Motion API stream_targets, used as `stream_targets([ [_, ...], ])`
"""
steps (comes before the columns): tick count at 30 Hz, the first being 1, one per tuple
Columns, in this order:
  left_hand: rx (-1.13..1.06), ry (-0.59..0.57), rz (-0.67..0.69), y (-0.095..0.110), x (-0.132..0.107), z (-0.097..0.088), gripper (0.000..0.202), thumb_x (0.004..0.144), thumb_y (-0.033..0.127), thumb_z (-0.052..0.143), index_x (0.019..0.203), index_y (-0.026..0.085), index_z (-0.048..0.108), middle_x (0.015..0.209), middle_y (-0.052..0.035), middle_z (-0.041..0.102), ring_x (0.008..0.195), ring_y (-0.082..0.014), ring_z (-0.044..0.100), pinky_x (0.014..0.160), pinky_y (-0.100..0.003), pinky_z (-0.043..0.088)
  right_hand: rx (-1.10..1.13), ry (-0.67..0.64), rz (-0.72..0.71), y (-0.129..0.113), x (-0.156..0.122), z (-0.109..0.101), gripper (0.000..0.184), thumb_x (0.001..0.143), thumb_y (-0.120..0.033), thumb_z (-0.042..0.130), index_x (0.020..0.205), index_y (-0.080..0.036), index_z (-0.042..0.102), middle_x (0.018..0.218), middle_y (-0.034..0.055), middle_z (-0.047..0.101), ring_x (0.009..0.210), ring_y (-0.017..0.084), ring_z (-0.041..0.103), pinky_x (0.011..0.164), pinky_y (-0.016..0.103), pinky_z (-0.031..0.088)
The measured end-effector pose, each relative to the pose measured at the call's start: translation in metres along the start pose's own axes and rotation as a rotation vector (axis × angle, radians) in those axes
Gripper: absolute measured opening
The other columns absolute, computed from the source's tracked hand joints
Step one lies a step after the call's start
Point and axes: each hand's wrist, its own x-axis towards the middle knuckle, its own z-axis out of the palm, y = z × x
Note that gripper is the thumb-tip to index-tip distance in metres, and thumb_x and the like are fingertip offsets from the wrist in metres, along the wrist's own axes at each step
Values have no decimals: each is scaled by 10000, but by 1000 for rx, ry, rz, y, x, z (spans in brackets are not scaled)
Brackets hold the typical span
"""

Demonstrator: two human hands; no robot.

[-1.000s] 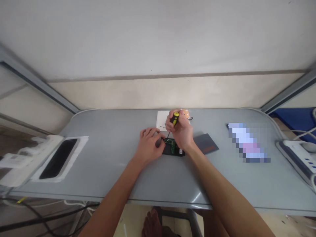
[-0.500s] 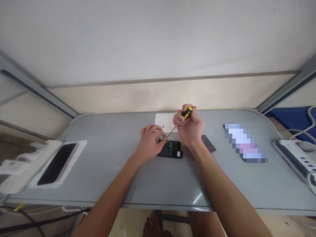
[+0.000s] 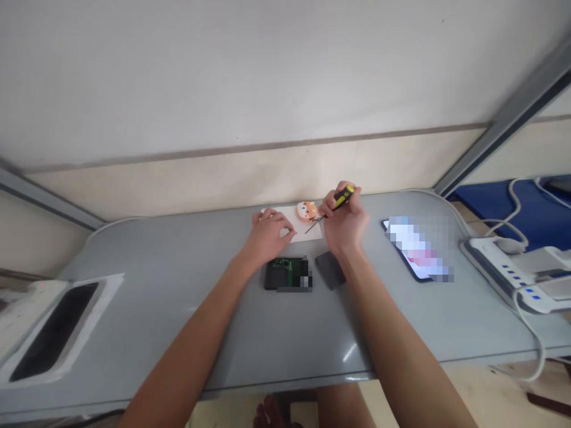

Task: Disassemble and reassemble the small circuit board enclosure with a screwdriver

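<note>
My right hand (image 3: 345, 223) is wrapped round a black-and-yellow screwdriver (image 3: 344, 196), its thin shaft slanting down to the left over a white sheet (image 3: 303, 233). Beside that tip is my left hand (image 3: 270, 235), thumb and forefinger pinched together above the sheet. Whatever is in the pinch is too small to name. Nearer me lies an opened black case (image 3: 276, 278) with a green circuit board (image 3: 293, 270) showing, partly blurred out; neither hand touches it. A dark flat panel (image 3: 330, 270) lies partly under my right wrist.
An orange-and-white animal-face item (image 3: 307, 211) sits at the sheet's back edge. Right of my arm lies a lit phone (image 3: 417, 255), then a power strip (image 3: 513, 273) with cables. At far left a black phone-like slab (image 3: 56, 330) rests on white paper.
Both hands have moved off the circuit board to over the white sheet, and the screwdriver tip has left the board. The camera view has swung right, and the animal-face item now shows.
</note>
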Motion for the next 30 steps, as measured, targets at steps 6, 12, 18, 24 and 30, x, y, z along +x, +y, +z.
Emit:
stream_targets([
  [6, 72, -122, 18, -8, 13, -6, 196, 976, 272, 596, 919, 225, 778, 1030, -65, 737, 1161, -294, 547, 1036, -503, 321, -174, 76, -103, 6, 7, -8, 388, 989, -625, 473, 874, -256, 507, 687, -24, 367, 565, 135, 376, 537, 274, 400],
  [12, -131, -145, 45, 20, -38, -22, 398, 953, 478, 664, 1296, 276, 667, 1345, -54, 673, 1284, -288, 546, 1136, -484, 314, -317, -23, -175, 0, 7, -6, 395, 1007, -628, 410, 927, -260, 530, 726, -9, 389, 602, 149, 417, 570, 296, 379],
  [18, -222, -237, 99, 27, -84, -5, 631, 826, 493, 822, 1377, 294, 588, 1409, -53, 636, 1334, -294, 544, 1152, -462, 359, -764, -200, -285, -39, -13, -1, 269, 991, -504, 564, 941, -241, 586, 805, 4, 502, 691, 141, 469, 649, 300, 390],
  [24, -257, -134, 62, 28, -72, -1, 566, 765, 460, 872, 1255, 284, 651, 1336, -47, 663, 1289, -304, 565, 1148, -497, 365, -1540, -303, -64, -79, -80, -38, 184, 990, -383, 583, 1085, -264, 686, 954, 36, 686, 726, 179, 608, 680, 330, 449],
  [30, -229, -64, 103, 52, -70, -15, 570, 755, 447, 887, 1231, 261, 635, 1309, -51, 647, 1281, -291, 540, 1153, -500, 348, -1850, -309, -79, -76, -119, -83, 211, 984, -392, 583, 1131, -293, 697, 1188, 55, 661, 655, 161, 643, 613, 332, 462],
])
